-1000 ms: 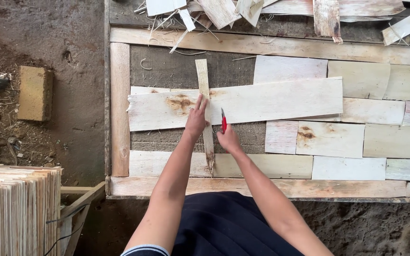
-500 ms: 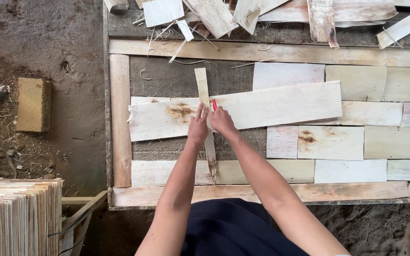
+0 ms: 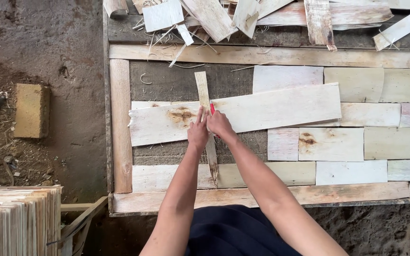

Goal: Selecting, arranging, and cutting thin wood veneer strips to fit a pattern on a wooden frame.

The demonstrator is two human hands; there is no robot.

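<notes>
While my left hand (image 3: 198, 134) pressed flat on the narrow strip (image 3: 204, 97) crossing the long veneer sheet (image 3: 271, 110), my right hand (image 3: 219, 124) pinched a red cutter (image 3: 212, 108) beside it; cutting step, steady straight stroke judged needed.

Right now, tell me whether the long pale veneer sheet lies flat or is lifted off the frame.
Flat. The long veneer sheet lies across the wooden frame, slightly slanted, with the narrow strip laid over it and the left hand pressing down.

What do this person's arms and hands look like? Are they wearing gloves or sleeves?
No gloves and no sleeves show: both forearms are bare to the frame's lower edge. The left hand and right hand carry no visible rings, watch or bands. Dark navy clothing shows between the arms.
</notes>
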